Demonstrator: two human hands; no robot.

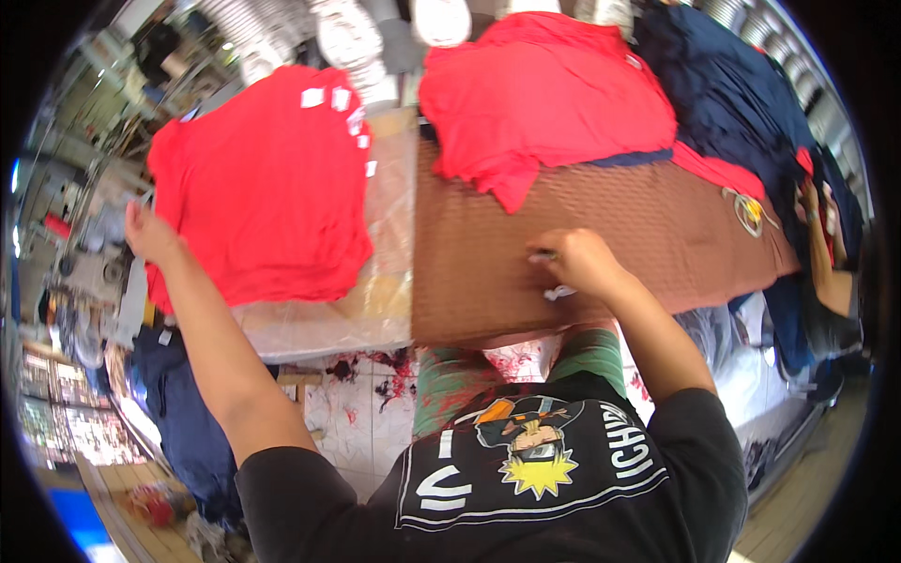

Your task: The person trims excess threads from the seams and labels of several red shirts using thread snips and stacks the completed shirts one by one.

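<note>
A pile of red garments with small white labels along its right edge lies on the left of the table. My left hand is at the pile's left edge, its fingers loosely bent and slightly apart, with nothing visible in them. Over the brown quilted cloth, my right hand is closed around a small dark object, mostly hidden by the fingers; its kind cannot be made out. Just below that hand is a small white piece, perhaps a label.
A second red heap lies at the far middle, with dark navy garments to its right. A yellow-and-white loop rests on the brown cloth. White thread cones line the back. Another person's arm shows at far right.
</note>
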